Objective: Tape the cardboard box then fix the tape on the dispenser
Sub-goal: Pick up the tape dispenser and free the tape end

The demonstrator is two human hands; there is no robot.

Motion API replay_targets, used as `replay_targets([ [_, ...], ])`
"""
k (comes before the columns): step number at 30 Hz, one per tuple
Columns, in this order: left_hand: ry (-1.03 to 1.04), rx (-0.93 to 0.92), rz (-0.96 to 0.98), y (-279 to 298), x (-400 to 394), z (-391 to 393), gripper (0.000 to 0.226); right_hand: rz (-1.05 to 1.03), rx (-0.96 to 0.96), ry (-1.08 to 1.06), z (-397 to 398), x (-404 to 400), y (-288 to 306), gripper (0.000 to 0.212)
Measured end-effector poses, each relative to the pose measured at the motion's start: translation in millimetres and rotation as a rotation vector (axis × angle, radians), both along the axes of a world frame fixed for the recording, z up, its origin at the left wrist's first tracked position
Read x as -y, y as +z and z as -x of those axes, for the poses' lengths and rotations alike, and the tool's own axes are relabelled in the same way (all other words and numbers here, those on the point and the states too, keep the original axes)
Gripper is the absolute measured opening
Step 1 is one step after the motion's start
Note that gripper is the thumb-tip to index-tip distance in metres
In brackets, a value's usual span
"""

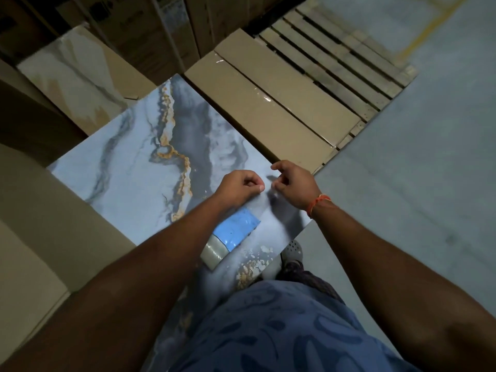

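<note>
both hands (240, 185) (291, 181) pinching clear tape above marbled tile (128, 167), blue tape dispenser (230, 241) beneath left forearm

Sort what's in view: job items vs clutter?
Job:
- tape dispenser, blue, roll fitted, lying on the marbled tile
- strip of clear tape, apparently pinched between left hand and right hand
- taped cardboard box

Just there:
- marbled tile serving as work surface
- wooden pallet
- second tile, back left
- stacked cartons behind

I find no legible text, label, brand or number; faint print on the stacked brown cardboard cartons (150, 28) is too blurred.
</note>
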State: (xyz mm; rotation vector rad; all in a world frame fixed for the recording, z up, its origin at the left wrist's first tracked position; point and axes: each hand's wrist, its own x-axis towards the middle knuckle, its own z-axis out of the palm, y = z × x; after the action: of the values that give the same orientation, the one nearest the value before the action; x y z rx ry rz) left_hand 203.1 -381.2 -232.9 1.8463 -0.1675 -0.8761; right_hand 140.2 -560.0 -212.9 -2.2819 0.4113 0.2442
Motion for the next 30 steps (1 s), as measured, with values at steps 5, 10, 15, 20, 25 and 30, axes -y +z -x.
replay_targets([
  [5, 0.005, -0.055, 0.071, -1.0, 0.6, 1.8, 0.005, 0.041, 0.123, -0.305, 18.1, -12.4, -2.5, 0.035],
  [10, 0.034, -0.094, 0.108, -3.1, -0.5, 3.0, 0.011, -0.263, 0.084, -0.616, 51.0, -40.6, -1.9, 0.037],
  [15, 0.061, -0.123, 0.118, -4.9, -1.5, 4.1, 0.011, -0.394, 0.152, -0.625, 62.5, -54.4, -9.8, 0.028],
  [20, 0.07, -0.145, 0.138, -2.0, -3.2, 5.2, 0.01, -0.452, 0.168, -0.66, 64.6, -58.6, -13.3, 0.022],
  [25, 0.071, -0.133, 0.119, 1.5, -3.1, 6.1, 0.004, -0.523, 0.172, -0.714, 61.9, -58.4, -11.5, 0.019],
  [30, 0.096, -0.11, 0.084, 2.4, -0.9, 5.3, 0.009, -0.485, 0.155, -0.707, 59.8, -58.6, -13.8, 0.015],
])
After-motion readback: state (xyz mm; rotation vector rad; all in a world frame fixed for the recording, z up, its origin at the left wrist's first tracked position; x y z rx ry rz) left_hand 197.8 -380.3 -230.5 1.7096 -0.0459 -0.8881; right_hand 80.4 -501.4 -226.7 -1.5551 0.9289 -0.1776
